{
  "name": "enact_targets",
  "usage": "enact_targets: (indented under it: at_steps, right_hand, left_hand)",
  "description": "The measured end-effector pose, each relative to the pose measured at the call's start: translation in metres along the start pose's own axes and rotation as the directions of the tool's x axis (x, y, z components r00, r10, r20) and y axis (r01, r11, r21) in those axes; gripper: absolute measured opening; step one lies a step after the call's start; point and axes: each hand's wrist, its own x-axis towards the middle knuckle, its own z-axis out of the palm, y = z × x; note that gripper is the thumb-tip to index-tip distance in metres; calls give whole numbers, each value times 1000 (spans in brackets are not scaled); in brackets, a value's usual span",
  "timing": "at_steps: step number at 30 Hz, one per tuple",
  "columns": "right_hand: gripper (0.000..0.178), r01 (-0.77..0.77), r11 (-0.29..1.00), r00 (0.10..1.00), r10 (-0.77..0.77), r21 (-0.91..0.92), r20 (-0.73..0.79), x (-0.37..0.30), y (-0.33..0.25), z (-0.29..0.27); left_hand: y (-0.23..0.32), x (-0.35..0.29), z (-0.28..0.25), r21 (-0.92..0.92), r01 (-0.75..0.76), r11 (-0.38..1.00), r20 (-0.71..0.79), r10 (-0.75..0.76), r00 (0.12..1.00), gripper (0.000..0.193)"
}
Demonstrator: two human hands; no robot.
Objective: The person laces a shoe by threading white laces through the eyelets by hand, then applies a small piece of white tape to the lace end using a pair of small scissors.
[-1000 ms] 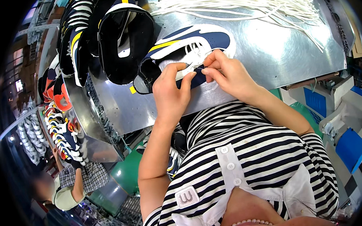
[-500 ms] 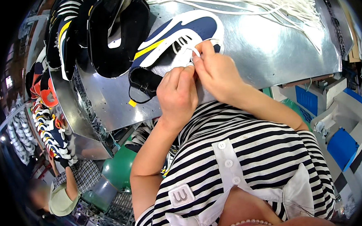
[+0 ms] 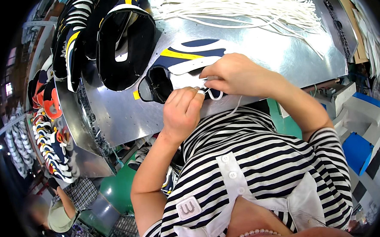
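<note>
A navy, white and yellow shoe upper point(image 3: 186, 55) lies on the metal table near its front edge, its dark heel opening toward the left. My left hand point(image 3: 181, 112) is closed at the upper's near edge, gripping it by the lacing opening. Over the same opening my right hand point(image 3: 239, 75) pinches a white shoelace point(image 3: 216, 95); its fingertips are close to my left thumb. The lace makes a small loop beside the fingers, and a loose end hangs over the table edge. My fingers partly hide the eyelets and the toe.
Dark shoe uppers point(image 3: 127, 74) stand at the table's left. A bundle of white laces point(image 3: 244, 8) is spread along the far side. More shoe uppers point(image 3: 49, 143) line a rack at far left, where another person point(image 3: 61, 213) is at work. A blue bin point(image 3: 358, 152) stands at right.
The shoe upper has tipped and turned, with its toe now lower and nearer me. My right hand has moved down and right; a lace loop and a hanging end now show.
</note>
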Motion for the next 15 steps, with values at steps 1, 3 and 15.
enact_targets:
  at_steps: [1,3,15]
  right_hand:
    - [17,13,1000,995,-13,0,96,8,8,2]
    - [16,66,998,986,-62,-16,152,9,15,7]
    - [15,22,999,963,-9,45,-268,6,14,13]
  left_hand:
    - [-1,-1,0,14,-27,1000,-6,27,1000,23]
    - [-1,0,-1,-14,-6,1000,-1,6,1000,22]
    - [7,9,-13,-414,372,831,151,-340,928,61]
